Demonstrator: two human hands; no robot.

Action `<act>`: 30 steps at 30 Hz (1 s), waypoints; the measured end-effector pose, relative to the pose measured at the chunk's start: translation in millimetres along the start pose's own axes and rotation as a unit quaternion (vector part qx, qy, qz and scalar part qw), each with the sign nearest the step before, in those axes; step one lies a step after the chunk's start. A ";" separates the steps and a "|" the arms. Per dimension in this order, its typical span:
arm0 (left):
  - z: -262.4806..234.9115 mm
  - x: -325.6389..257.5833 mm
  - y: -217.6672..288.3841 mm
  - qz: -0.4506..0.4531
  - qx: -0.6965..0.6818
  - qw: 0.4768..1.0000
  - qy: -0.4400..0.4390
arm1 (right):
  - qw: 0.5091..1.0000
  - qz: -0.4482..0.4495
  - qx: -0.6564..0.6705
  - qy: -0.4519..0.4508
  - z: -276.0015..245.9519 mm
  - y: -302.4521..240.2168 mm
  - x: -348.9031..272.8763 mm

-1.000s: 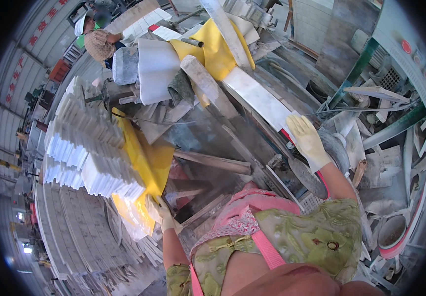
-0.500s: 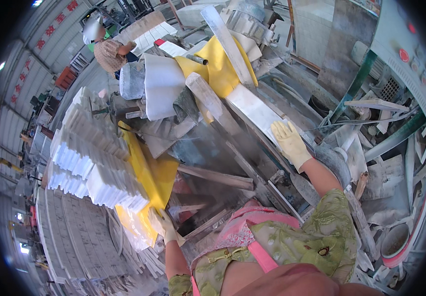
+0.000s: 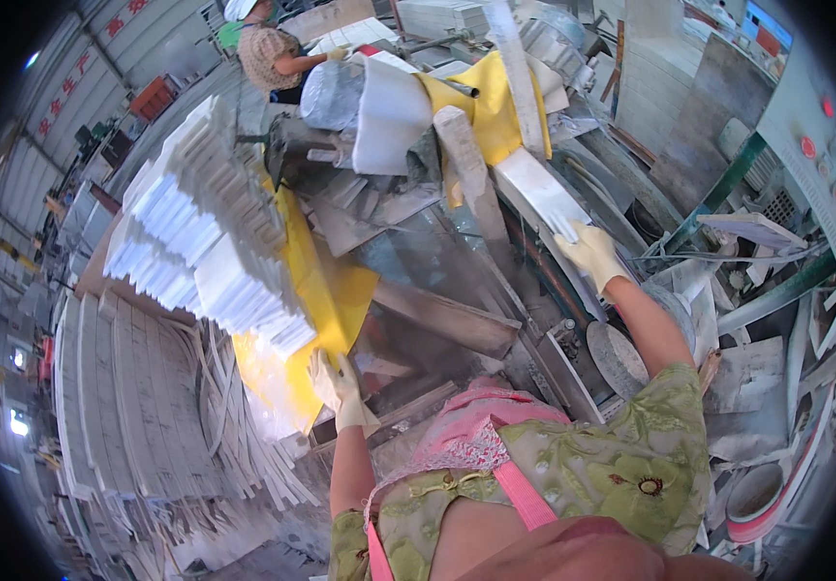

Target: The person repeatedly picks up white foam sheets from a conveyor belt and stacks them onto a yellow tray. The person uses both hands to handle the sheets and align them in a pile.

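Observation:
My right hand point(image 3: 592, 254), in a pale cream glove, lies with fingers stretched out over the near end of a long white stone strip point(image 3: 537, 187). The strip rests lengthwise on a narrow machine bed, and its far end meets a yellow flap point(image 3: 489, 102). My left hand point(image 3: 338, 384), gloved alike, has its fingers apart at the edge of a yellow sheet point(image 3: 340, 295). It grips nothing that I can see. Beside that sheet stands a tall stack of white stone strips point(image 3: 215, 232), left of my left hand.
More grey-white strips point(image 3: 132, 387) are piled at the lower left. A worn wooden beam point(image 3: 452, 318) crosses between my hands. At the right stands a control panel point(image 3: 810, 145) with red buttons, over a green frame and scrap slabs. A person point(image 3: 273, 58) works at the far left.
My right hand has moved away from me along the bed, and the white strip has slid further toward the yellow flap. The whole view has shifted. My left hand stays by the yellow sheet.

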State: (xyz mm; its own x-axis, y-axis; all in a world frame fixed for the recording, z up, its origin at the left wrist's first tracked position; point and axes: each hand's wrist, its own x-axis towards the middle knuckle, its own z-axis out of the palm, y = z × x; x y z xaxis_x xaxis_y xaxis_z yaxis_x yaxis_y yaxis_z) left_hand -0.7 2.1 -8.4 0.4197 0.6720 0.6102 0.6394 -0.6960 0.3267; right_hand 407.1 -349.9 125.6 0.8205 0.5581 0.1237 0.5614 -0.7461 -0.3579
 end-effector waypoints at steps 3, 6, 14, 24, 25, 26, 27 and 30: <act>-8.9 0.2 4.3 -0.040 -0.049 0.998 -0.009 | 0.936 -0.019 0.345 -0.063 28.4 -86.4 -23.6; -37.0 0.7 4.3 -0.059 -0.142 0.988 -0.008 | 0.835 -0.173 0.490 -0.180 67.1 -189.7 -50.7; -182.6 32.2 -9.6 -0.380 -0.359 0.836 -0.166 | 0.868 -0.202 0.370 -0.264 161.1 -411.9 -143.8; -141.5 24.5 -13.6 -0.501 -0.394 0.757 -0.147 | 0.815 -0.377 0.382 -0.218 203.3 -408.3 -159.8; -139.8 20.2 -13.4 -0.443 -0.447 0.765 -0.138 | 0.807 -0.420 0.384 -0.157 201.0 -393.3 -156.9; -135.4 19.3 -11.6 -0.460 -0.439 0.761 -0.130 | 0.793 -0.466 0.381 -0.098 195.7 -377.9 -154.3; -133.9 19.3 -10.7 -0.467 -0.435 0.761 -0.114 | 0.799 -0.474 0.303 -0.212 188.3 -359.0 -143.2; -131.5 26.8 -9.9 -0.468 -0.430 0.761 -0.130 | 0.812 -0.432 0.369 -0.133 155.1 -275.9 -109.5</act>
State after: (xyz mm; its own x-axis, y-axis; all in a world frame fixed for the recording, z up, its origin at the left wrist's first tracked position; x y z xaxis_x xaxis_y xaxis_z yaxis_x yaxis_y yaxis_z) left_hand -80.5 -6.2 99.7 0.2240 0.9250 -0.3070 0.1247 0.2853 0.9503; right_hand 145.7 -148.8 67.3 0.0475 0.8897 0.4540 0.6178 0.3310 -0.7133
